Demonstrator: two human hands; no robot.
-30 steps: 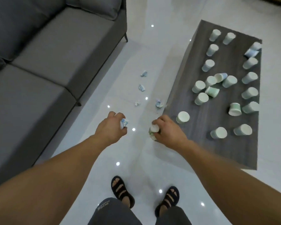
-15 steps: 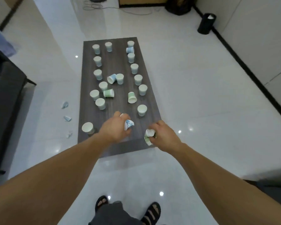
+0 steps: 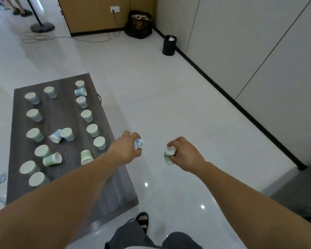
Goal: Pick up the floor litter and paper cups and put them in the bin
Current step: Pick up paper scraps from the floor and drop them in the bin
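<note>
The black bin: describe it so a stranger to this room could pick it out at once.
Follow the pale panelled wall on the right along its black skirting strip towards the far corner. There on the white tiled floor stands the small black cylindrical bin, beside a slumped black bag. Unlike the bag it is a rigid upright cylinder with white litter showing in its top.

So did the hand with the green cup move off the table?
Yes. The right hand gripping the green cup was over the table; now it is over the floor to its right.
</note>
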